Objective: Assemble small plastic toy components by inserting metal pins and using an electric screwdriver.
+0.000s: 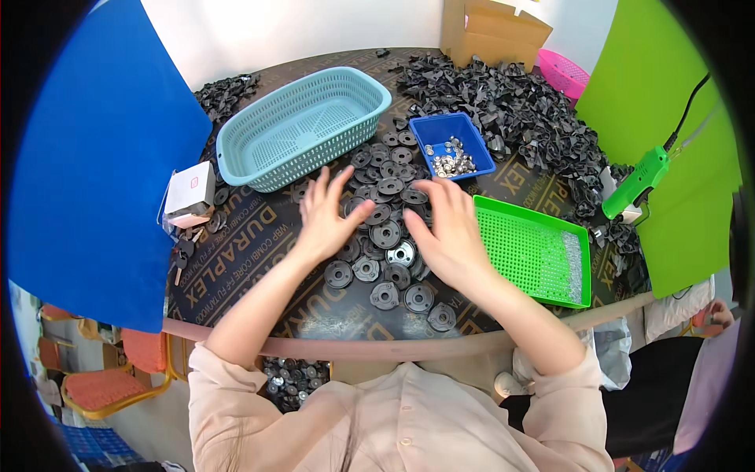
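Note:
A heap of dark round discs with center holes (pixel 384 234) lies on the table in front of me. My left hand (pixel 326 219) is at the heap's left side, fingers spread, its fingertips at the outer discs. On the opposite side my right hand (pixel 447 232) is also open, thumb and fingers apart over the discs. Neither hand grips a disc. One disc between the hands (pixel 401 252) looks shinier and more silver than the others. Several discs lie loose toward the table's front edge. Whether the fingertips touch the discs is hard to tell.
Behind the heap stand a light blue basket (pixel 236 161) and a blue tray (pixel 482 160) holding small silver parts. A green perforated tray (pixel 511 252) is to the right, near a green heat-gun-like tool (pixel 638 182). Black pieces (pixel 511 106) cover the back right. At left sits a white box (pixel 190 189).

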`<control>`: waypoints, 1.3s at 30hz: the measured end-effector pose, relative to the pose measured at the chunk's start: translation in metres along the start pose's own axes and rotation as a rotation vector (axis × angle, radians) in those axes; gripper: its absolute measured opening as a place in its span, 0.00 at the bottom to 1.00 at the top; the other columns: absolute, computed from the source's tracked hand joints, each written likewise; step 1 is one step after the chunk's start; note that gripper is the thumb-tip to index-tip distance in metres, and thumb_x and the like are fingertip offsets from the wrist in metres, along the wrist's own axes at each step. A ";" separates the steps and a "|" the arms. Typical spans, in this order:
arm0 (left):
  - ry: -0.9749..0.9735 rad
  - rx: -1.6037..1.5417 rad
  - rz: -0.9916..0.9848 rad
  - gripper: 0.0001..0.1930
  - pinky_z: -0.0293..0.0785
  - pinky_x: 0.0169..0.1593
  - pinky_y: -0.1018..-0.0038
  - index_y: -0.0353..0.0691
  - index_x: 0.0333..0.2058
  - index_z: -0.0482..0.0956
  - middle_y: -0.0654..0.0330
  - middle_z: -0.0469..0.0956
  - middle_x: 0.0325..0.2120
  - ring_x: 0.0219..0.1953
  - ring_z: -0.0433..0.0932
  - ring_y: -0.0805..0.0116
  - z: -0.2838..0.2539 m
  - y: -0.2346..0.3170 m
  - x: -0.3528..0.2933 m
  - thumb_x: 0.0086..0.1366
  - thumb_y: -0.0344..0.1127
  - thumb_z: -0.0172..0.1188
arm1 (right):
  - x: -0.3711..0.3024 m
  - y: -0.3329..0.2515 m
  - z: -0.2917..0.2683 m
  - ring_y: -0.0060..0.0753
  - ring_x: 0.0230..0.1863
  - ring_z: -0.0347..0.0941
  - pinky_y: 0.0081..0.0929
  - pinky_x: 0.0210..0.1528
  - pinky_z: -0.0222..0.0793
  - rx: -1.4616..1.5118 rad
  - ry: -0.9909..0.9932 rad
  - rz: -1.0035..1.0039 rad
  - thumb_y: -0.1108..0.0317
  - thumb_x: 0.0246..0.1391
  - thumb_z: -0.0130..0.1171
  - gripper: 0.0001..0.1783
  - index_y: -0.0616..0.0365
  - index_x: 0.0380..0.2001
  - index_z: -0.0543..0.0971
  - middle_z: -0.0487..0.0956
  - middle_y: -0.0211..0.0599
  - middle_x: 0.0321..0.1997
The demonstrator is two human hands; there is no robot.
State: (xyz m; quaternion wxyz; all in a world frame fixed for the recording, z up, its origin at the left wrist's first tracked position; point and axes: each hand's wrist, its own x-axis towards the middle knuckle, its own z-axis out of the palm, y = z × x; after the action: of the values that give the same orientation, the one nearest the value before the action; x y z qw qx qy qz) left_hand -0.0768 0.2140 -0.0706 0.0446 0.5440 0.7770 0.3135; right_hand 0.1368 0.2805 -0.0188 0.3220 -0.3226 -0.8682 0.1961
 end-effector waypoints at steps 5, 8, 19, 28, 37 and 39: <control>-0.087 0.028 -0.094 0.37 0.37 0.66 0.45 0.56 0.63 0.59 0.41 0.50 0.65 0.66 0.45 0.35 0.022 0.026 -0.009 0.60 0.69 0.46 | 0.016 -0.001 0.051 0.62 0.66 0.48 0.53 0.65 0.44 -0.075 -0.050 0.306 0.49 0.59 0.47 0.25 0.48 0.56 0.67 0.56 0.49 0.66; 0.064 -0.122 -0.017 0.33 0.47 0.65 0.53 0.45 0.61 0.63 0.38 0.55 0.62 0.65 0.49 0.39 0.030 0.030 -0.012 0.65 0.62 0.44 | 0.013 0.003 0.064 0.65 0.68 0.43 0.57 0.66 0.39 -0.104 0.021 0.365 0.47 0.61 0.43 0.25 0.44 0.57 0.68 0.53 0.47 0.69; 0.340 -0.860 -0.228 0.18 0.64 0.56 0.68 0.38 0.48 0.77 0.49 0.72 0.51 0.54 0.70 0.56 0.054 0.058 -0.014 0.66 0.44 0.52 | 0.018 -0.013 0.080 0.53 0.58 0.64 0.44 0.59 0.58 0.083 0.180 0.385 0.51 0.63 0.40 0.22 0.47 0.50 0.76 0.61 0.49 0.65; 0.361 -1.080 -0.376 0.16 0.69 0.46 0.77 0.38 0.47 0.78 0.56 0.80 0.39 0.40 0.75 0.71 0.055 0.064 -0.016 0.65 0.41 0.54 | 0.023 -0.021 0.080 0.53 0.56 0.65 0.42 0.57 0.61 0.249 0.188 0.462 0.51 0.61 0.44 0.22 0.53 0.49 0.75 0.69 0.50 0.56; 0.465 -1.055 -0.402 0.15 0.69 0.44 0.79 0.36 0.47 0.76 0.60 0.77 0.42 0.41 0.73 0.75 0.066 0.074 -0.009 0.66 0.37 0.54 | 0.026 -0.020 0.060 0.49 0.47 0.74 0.41 0.48 0.67 0.319 0.058 0.580 0.47 0.59 0.43 0.22 0.47 0.44 0.77 0.80 0.41 0.44; 0.443 -1.095 -0.425 0.16 0.67 0.52 0.71 0.38 0.46 0.78 0.55 0.73 0.47 0.50 0.72 0.64 0.064 0.070 -0.009 0.63 0.41 0.56 | 0.026 -0.028 0.057 0.49 0.46 0.75 0.41 0.47 0.68 0.331 0.068 0.617 0.46 0.59 0.43 0.22 0.45 0.44 0.77 0.81 0.41 0.42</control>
State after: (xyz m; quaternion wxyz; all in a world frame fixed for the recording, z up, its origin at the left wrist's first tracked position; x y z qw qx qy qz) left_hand 0.0104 0.2493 -0.0864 0.2162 0.1978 0.5856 0.7558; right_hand 0.0707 0.2708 -0.0331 0.3240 -0.5196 -0.6751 0.4115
